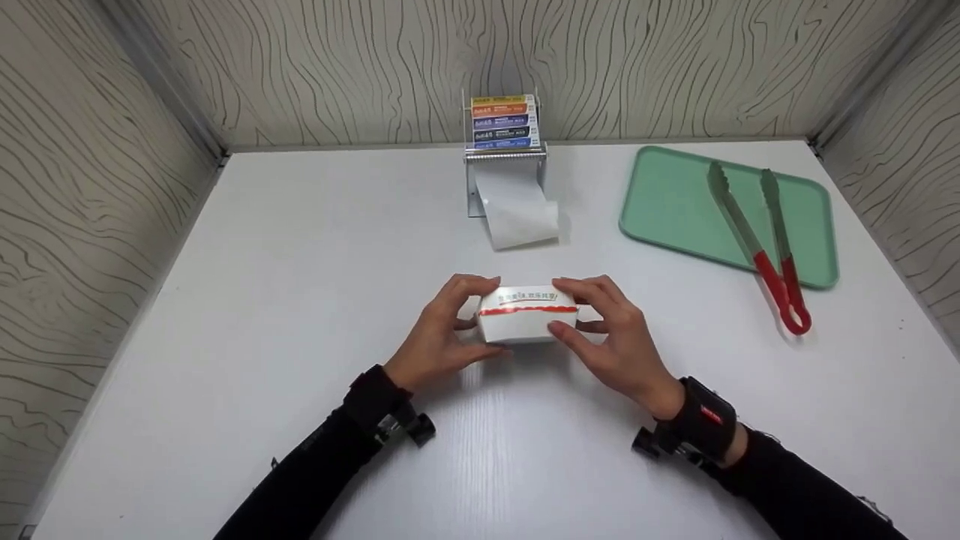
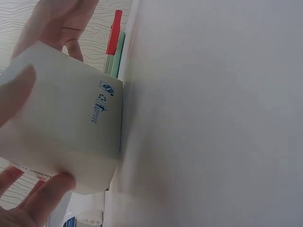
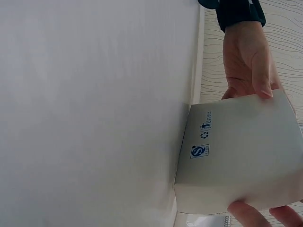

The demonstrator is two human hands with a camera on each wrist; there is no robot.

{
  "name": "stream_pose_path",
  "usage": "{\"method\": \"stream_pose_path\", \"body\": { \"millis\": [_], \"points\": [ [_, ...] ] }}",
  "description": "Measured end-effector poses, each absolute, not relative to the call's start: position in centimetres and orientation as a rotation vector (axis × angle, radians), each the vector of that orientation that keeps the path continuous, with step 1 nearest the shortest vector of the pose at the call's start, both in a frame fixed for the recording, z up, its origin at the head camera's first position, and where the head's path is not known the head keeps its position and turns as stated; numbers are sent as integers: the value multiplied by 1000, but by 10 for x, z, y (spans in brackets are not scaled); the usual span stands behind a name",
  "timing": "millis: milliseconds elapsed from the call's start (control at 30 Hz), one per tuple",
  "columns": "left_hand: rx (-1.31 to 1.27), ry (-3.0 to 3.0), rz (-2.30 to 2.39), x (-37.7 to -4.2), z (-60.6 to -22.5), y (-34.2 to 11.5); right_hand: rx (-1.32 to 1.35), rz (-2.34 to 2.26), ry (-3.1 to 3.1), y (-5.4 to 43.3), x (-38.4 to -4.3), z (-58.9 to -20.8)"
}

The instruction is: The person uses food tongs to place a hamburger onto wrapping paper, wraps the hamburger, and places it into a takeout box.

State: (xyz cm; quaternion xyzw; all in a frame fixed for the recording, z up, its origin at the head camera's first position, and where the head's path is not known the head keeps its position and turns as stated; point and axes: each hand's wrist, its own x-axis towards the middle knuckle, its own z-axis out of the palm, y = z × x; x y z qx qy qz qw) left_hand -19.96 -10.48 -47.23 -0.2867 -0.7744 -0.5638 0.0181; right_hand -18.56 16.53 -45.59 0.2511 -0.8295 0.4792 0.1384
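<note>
A small white cardboard food box (image 1: 529, 324) with a red wavy band and printed lettering is held between both hands in the middle of the table. On its left end, my left hand (image 1: 442, 330) grips it, fingers at the far edge and thumb along the near bottom edge. My right hand (image 1: 622, 349) grips the other end, its thumb on the near face and its fingers round the far side. Small blue printed marks show on a plain side of the box (image 2: 71, 113) in the left wrist view, and in the right wrist view as well.
Beyond the box, a metal dispenser (image 1: 474, 202) with coloured printed bands stands near the back wall, a white strip (image 1: 521, 223) hanging from it. A green tray (image 1: 667, 199) lies at the back right, with red-handled tongs (image 1: 772, 277) across it, their handles past its front edge.
</note>
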Motion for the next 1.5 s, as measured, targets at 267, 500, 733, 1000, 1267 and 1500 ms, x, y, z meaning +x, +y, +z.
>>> {"method": "stream_pose_path", "body": {
  "millis": [267,500,733,1000,1267,1500],
  "points": [
    [-805,-2396,-1789,-201,-473,-102,748,1413,-2381,165,-187,-457],
    [-823,-2460,-1702,-206,-481,-98,690,1482,-2537,169,-191,-460],
    [-880,-2547,-1610,-209,-485,-103,661,1459,-2635,167,-187,-462],
    [-936,-2599,-1499,-210,-485,-109,729,1310,-2508,165,-186,-466],
    [-1000,-2580,-1357,-209,-481,-111,715,1349,-2531,165,-184,-462],
    [-1038,-2572,-1268,-211,-477,-109,744,1226,-2521,166,-188,-460]
  ]
}}
